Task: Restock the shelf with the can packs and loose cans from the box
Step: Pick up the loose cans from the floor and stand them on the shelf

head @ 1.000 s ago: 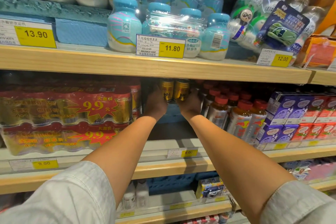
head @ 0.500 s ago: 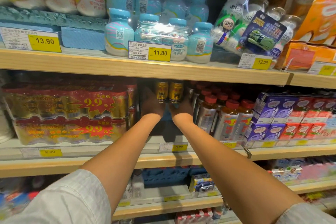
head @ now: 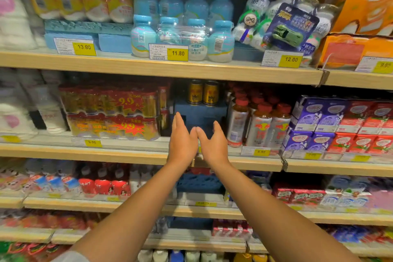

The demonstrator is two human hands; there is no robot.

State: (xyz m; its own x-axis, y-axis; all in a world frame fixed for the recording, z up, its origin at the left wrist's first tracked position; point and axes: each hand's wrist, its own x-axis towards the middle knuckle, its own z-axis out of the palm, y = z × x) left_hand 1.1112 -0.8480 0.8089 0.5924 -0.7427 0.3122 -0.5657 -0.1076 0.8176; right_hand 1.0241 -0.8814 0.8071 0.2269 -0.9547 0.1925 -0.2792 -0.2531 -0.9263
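Note:
Two loose gold cans [head: 203,93] stand side by side on a blue foam riser [head: 200,112] deep in the middle shelf [head: 85,154]. To their left, shrink-wrapped can packs [head: 110,111] with red 9.9 labels are stacked two high. My left hand [head: 181,142] and my right hand [head: 213,144] are held out empty in front of the riser, below the cans, fingers straight and thumbs nearly touching. The box is not in view.
Red-capped bottles [head: 257,125] stand right of the cans, purple and red drink cartons [head: 340,125] further right. Blue bottle packs [head: 180,25] fill the upper shelf [head: 170,70] above. Lower shelves hold more drinks and another blue riser [head: 200,183].
Both hands have let go of the two gold cans, which now stand on the riser, and have drawn back and down towards me. The camera has pulled back too.

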